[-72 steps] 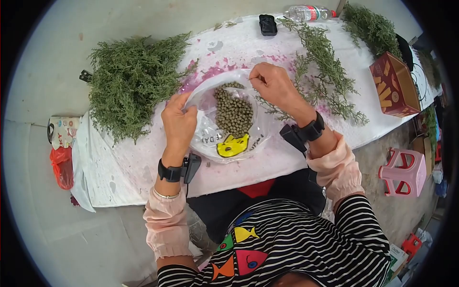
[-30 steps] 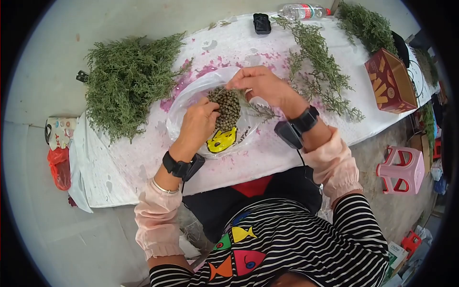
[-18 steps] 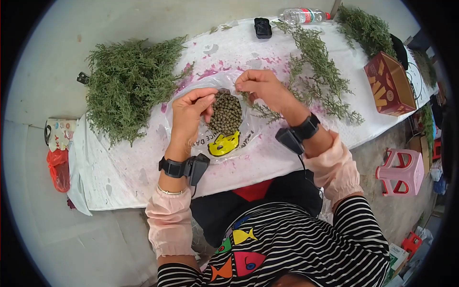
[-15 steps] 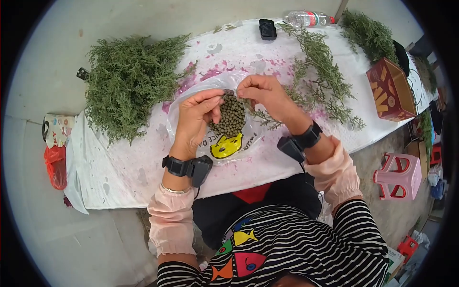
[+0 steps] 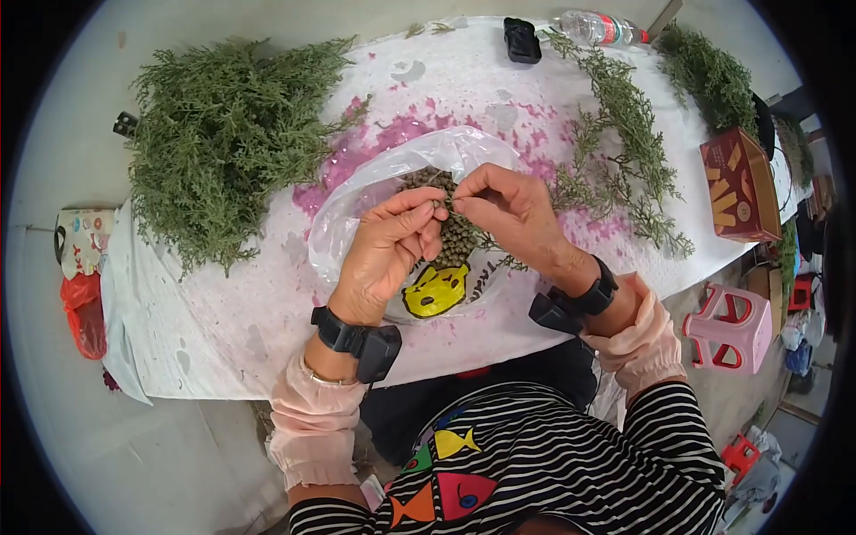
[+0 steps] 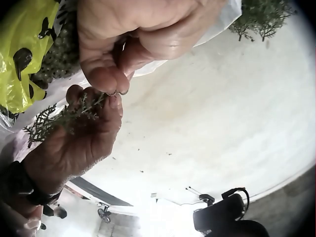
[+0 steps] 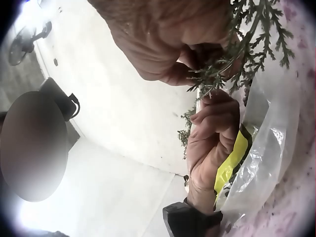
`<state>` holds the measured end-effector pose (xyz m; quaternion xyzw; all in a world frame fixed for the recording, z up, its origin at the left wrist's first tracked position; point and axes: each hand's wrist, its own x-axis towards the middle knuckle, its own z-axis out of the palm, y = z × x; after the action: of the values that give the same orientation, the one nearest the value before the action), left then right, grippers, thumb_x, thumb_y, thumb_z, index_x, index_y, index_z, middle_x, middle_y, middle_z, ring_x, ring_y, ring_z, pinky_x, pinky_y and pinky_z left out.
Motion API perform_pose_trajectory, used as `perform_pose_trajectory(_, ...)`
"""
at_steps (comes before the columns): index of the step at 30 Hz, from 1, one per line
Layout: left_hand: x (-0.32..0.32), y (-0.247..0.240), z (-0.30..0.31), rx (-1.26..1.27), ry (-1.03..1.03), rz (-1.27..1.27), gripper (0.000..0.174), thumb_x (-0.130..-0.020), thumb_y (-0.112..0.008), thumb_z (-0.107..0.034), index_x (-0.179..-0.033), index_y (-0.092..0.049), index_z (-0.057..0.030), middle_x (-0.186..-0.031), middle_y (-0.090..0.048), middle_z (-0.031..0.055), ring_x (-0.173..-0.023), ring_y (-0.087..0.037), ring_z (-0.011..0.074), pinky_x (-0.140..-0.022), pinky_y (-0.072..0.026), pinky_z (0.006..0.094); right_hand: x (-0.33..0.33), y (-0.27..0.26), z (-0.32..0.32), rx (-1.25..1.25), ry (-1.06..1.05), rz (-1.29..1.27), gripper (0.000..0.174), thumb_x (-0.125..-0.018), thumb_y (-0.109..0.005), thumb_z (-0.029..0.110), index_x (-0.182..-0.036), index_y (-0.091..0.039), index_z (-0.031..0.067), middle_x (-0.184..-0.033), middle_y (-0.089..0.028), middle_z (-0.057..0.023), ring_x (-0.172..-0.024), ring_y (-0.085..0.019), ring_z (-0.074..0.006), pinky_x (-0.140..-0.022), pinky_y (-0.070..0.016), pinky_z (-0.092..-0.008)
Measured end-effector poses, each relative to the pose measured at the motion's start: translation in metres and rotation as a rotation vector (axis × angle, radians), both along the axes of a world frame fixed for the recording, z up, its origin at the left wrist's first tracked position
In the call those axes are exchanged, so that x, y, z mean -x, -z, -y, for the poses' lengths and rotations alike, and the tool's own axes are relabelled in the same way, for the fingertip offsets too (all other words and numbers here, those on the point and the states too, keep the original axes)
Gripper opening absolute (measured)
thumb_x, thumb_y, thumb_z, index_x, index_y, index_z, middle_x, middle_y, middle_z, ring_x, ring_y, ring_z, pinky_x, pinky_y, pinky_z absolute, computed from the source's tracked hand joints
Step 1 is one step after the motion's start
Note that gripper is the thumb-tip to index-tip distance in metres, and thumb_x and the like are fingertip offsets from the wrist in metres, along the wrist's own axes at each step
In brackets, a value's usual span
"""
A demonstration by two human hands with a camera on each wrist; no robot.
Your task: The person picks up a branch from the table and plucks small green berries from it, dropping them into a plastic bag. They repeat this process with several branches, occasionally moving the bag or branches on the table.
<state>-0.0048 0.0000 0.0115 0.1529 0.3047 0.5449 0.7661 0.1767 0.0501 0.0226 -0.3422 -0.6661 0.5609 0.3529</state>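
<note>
At ten o'clock on the stained cloth (image 5: 232, 303), a heap of green cuttings (image 5: 223, 134) lies well apart from the hands. Toward the centre, the left hand (image 5: 392, 254) curls thumb and forefinger together, pinching the tip of a small sprig (image 6: 64, 116). Just beneath both hands sits the clear bag (image 5: 357, 203) of small round berries (image 5: 459, 239). From three o'clock the right hand (image 5: 513, 214) grips the same sprig by its stem, its fingertips meeting the left's. Loose branches (image 5: 624, 134) lie at one o'clock, a red box (image 5: 744, 183) at two, a pink stool (image 5: 727, 325) at four.
</note>
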Motion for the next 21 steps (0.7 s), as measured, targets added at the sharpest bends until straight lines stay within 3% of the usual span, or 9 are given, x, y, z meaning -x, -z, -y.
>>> perform_pose_trajectory(21, -0.0030, 0.0020, 0.0002, 0.012, -0.049, 0.017, 0.016, -0.084, -0.057, -0.002, -0.100, -0.061, 0.0018, -0.083, -0.062, 0.0112, -0.060, -0.054, 0.0124, -0.050, -0.0449, 0.0273, 0.0030, -0.0042, 0.0030, -0.101, 0.028, 0.026, 0.004, -0.080, -0.061, 0.005, -0.083, -0.060, 0.0023, -0.068, -0.054, 0.0055, -0.061, -0.042, 0.0008, -0.052, -0.0342, -0.0161)
